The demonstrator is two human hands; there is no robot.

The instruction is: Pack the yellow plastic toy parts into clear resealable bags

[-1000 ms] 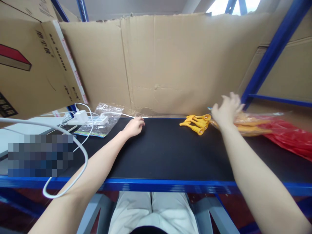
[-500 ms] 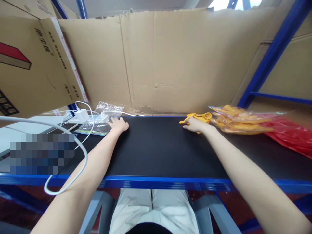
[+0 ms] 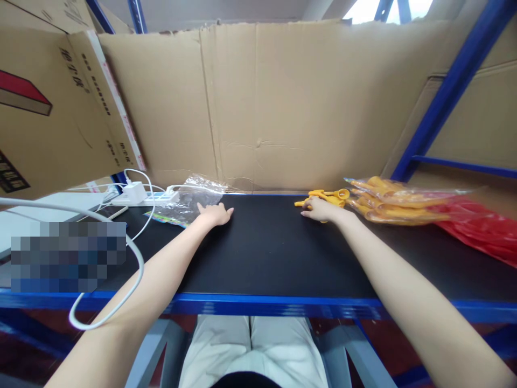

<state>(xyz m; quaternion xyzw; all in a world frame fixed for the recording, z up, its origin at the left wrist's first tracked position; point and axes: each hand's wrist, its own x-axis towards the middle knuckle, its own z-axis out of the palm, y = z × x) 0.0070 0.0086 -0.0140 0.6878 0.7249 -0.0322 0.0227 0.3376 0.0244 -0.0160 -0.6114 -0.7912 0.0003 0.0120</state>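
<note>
The left hand (image 3: 216, 215) is at the far side of the desk (image 3: 266, 258), left of the middle, at the right end of a clear bag (image 3: 183, 203). One finger points out over the film; whether the left grip pinches it cannot be told. The bag lies crumpled, a coloured strip along its near edge, just right of the power strip (image 3: 163, 199), which carries a white charger (image 3: 135, 192).

The right hand (image 3: 318, 209) is over the loose yellow pieces (image 3: 343, 194), at the far side right of the middle. Its fingers curve down and hide part of them, so it cannot be told whether the right grip closes on any. Just right of these lie clear packs (image 3: 396, 210) with yellow things inside, and farther right a red bundle (image 3: 480, 226). A cardboard sheet (image 3: 283, 108) stands along the far edge.
</note>
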